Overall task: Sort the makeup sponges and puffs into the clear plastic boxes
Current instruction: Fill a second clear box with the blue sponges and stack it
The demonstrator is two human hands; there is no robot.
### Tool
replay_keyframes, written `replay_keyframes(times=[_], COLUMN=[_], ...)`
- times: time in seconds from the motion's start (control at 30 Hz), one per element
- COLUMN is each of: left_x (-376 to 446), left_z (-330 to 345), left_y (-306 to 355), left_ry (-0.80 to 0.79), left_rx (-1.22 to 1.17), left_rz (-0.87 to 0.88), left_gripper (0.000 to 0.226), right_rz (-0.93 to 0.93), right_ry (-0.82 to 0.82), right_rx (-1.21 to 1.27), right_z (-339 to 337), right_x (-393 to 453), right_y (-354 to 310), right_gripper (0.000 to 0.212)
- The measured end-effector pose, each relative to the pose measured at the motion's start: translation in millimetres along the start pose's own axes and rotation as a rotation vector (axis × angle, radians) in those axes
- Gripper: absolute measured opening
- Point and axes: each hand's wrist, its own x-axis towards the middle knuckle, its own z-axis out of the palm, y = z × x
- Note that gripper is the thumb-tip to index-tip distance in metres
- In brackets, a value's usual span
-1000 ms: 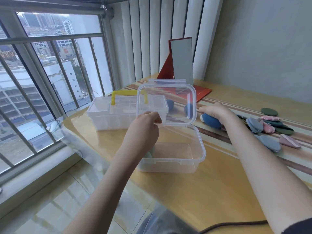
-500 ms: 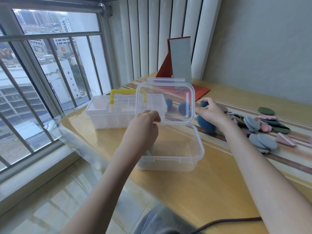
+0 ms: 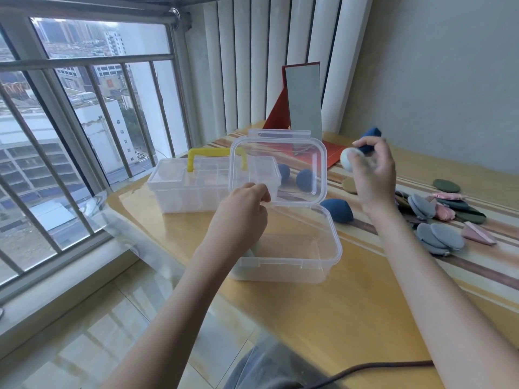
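Observation:
My left hand holds up the raised lid of the near clear plastic box by its left edge. My right hand, lifted above the table to the right of the lid, grips a dark blue sponge and a whitish one. Another dark blue sponge lies beside the box. Two blue sponges show through the lid. Flat grey, green and pink puffs lie spread at the right.
A second clear box with a yellow handle stands behind left, near the window rail. A red-backed standing mirror is at the back. A tan puff lies by my right wrist. A dark cable crosses the table's near edge.
My right hand has risen from the table, lifting a dark blue sponge and a whitish one up beside the lid. My left hand has kept holding the lid.

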Motion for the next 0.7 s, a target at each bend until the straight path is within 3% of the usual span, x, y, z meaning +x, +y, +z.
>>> replay_keyframes(times=[0.1,0.23,0.3,0.43,0.6,0.7], left_x=[-0.9,-6.2,-9.2,-13.6,-13.0,-12.1], left_z=[0.1,-2.3,-5.4,-10.2,-11.4,-9.8], left_y=[-0.3,-0.4,1.5,4.2,0.2,0.2], left_ry=[0.006,0.130,0.162,0.085,0.089,0.011], left_rx=[-0.014,-0.137,-0.267,-0.422,-0.500,-0.489], left_rz=[0.008,0.100,0.126,0.186,0.218,0.222], left_gripper=[0.033,0.033,0.044,0.058,0.052,0.064], right_rz=[-0.051,0.066,0.085,0.163,0.226,0.236], right_ry=[-0.093,-0.773,-0.939,-1.019,-0.978,-0.957], right_rx=[0.219,0.417,0.351,0.319,0.372,0.346], right_z=[-0.9,7.4,17.4,34.9,42.1,46.6], right_x=[2.0,-11.7,-22.3,-36.4,-42.4,-45.5], right_y=[-42.3,-76.0,-78.0,-70.0,-60.3,-55.3], right_gripper=[0.010,0.017,0.017,0.017,0.009,0.009])
